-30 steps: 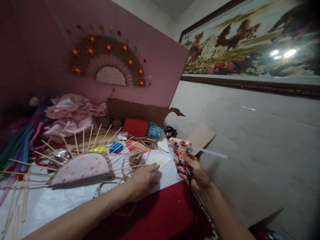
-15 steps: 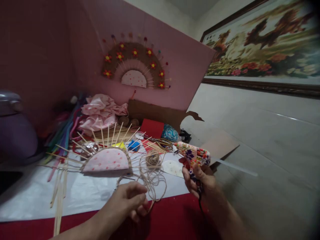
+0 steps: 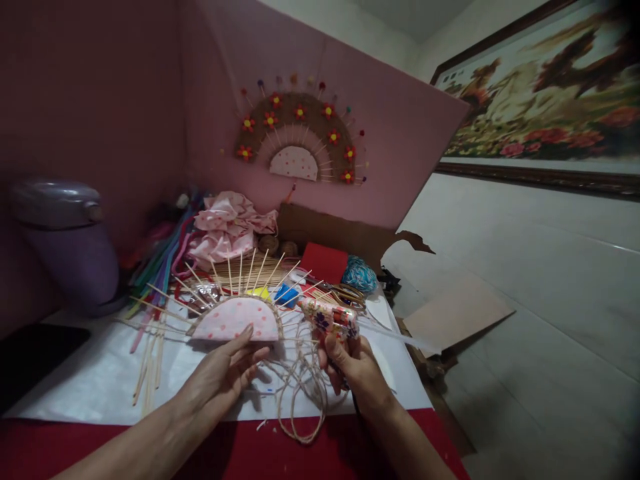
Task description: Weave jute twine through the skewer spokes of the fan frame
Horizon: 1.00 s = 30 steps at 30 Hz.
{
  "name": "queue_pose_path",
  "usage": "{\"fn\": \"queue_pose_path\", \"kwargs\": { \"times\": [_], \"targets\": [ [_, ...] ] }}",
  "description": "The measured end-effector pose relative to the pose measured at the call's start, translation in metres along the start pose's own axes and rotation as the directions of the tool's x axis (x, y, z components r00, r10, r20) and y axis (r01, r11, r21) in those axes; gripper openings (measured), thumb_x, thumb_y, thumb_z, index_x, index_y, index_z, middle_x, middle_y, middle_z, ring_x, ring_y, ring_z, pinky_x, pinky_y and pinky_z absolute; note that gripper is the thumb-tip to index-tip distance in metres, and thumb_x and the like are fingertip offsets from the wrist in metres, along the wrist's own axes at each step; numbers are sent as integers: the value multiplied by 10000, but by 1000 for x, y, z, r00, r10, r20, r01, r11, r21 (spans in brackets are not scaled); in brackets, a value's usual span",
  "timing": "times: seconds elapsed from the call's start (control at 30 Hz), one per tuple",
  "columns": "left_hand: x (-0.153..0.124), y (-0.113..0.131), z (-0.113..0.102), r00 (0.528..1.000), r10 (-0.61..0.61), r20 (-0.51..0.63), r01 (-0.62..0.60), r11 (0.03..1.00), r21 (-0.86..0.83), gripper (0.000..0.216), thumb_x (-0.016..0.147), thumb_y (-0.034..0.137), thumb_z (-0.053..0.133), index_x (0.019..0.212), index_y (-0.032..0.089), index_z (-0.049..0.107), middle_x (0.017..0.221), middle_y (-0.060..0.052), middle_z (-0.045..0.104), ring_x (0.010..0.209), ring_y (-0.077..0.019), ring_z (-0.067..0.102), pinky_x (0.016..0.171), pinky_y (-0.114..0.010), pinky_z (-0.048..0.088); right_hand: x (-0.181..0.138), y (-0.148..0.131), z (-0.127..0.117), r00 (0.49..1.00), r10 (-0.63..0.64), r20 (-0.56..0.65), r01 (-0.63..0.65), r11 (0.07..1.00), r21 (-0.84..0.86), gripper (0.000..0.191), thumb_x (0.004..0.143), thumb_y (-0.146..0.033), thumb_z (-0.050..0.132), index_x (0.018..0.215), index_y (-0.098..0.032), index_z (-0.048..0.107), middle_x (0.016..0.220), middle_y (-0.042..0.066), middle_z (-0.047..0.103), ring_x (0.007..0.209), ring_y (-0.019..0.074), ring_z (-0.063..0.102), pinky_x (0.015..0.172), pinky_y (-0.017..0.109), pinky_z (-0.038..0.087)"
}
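Note:
The half-circle panel (image 3: 235, 317), covered in pink fabric with red dots, lies on the white sheet, thin wooden sticks (image 3: 253, 270) fanning out from its twine-trimmed curve. My left hand (image 3: 227, 373) is at its straight lower edge, thumb overlapping the fabric and the other fingers apart below the edge; I cannot tell whether they press on it. In my right hand (image 3: 350, 367) is a hot glue gun (image 3: 330, 319) wrapped in flowered material. Its nozzle points left, and a long clear glue stick (image 3: 400, 335) sticks out behind. Loose jute twine (image 3: 305, 400) trails between my hands.
Behind are scissors (image 3: 350, 293), blue yarn (image 3: 361, 273), red felt (image 3: 324, 261) and crumpled pink cloth (image 3: 225, 227). A purple flask (image 3: 70, 247) stands left. A finished half-circle decoration (image 3: 295, 137) is on the leaning pink board (image 3: 390, 133). Loose sticks (image 3: 147, 367) lie left.
My left hand has moved forward to the lower edge of the panel. My right hand has carried the glue gun left, closer to the panel's right end. The view has shifted left.

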<state>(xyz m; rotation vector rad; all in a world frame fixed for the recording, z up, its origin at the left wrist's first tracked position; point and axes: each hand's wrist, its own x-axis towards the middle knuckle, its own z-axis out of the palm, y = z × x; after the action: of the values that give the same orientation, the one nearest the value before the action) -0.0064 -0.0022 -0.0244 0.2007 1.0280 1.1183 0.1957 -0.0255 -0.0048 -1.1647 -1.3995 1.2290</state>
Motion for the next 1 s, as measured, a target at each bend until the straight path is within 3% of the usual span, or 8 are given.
{"fn": "queue_pose_path", "kwargs": {
  "times": [0.1,0.17,0.27,0.33,0.47,0.6,0.8,1.0],
  "targets": [
    [4,2,2,1000,-2,-15,1,1000,-6,68,806,116,589,747,136,561,625,-38,625,462,-117,616,360,-160,462,0,16,2,997,-44,-60,47,998,48,442,753,-559,594,639,-131,597,508,-8,526,343,42,370,324,175,291],
    [3,4,5,1000,10,1,-10,1000,-11,90,806,98,582,729,144,574,602,-36,636,480,-123,625,384,-165,475,-3,24,1,992,-62,-114,66,997,34,437,766,-546,586,614,-137,597,456,-17,488,350,58,372,345,193,294],
    [-1,7,11,995,19,102,-16,999,-29,70,814,97,567,801,135,625,747,-95,702,658,-177,683,518,-221,548,-9,30,-1,971,-99,-219,94,995,-33,413,789,-524,571,620,-150,611,407,-28,433,380,84,385,381,216,299],
    [-3,9,13,985,47,163,-38,997,-60,85,818,100,559,830,119,641,862,-134,712,808,-231,688,637,-284,576,-13,30,-1,947,-164,-275,150,986,-71,358,804,-503,563,726,-163,642,467,-9,492,423,103,425,410,230,330],
    [-5,8,12,958,177,225,-154,981,-116,88,795,86,578,848,92,649,941,-155,703,953,-296,651,808,-396,556,-18,29,1,944,-246,-219,235,969,-75,380,861,-504,463,974,-191,645,757,65,651,487,127,517,453,254,396],
    [-10,6,10,954,205,221,-181,976,-124,102,787,72,581,855,83,656,952,-160,703,963,-303,647,851,-436,537,-20,29,2,939,-305,-157,283,947,-150,473,871,-539,406,1127,-191,599,982,103,665,645,180,615,573,286,493],
    [-12,2,11,965,212,151,-192,972,-137,126,802,31,532,782,73,649,877,-150,716,894,-281,674,824,-427,551,-24,35,4,934,-356,-33,328,888,-323,367,903,-454,400,1052,-234,653,948,85,697,883,218,645,810,325,520],
    [-9,2,8,968,212,138,-194,973,-127,110,796,35,547,843,58,643,945,-180,702,912,-300,666,815,-439,552,-23,39,6,908,-399,-130,305,840,-448,317,905,-375,443,1070,-198,649,1048,117,673,996,224,618,928,377,461]
  ]
}}
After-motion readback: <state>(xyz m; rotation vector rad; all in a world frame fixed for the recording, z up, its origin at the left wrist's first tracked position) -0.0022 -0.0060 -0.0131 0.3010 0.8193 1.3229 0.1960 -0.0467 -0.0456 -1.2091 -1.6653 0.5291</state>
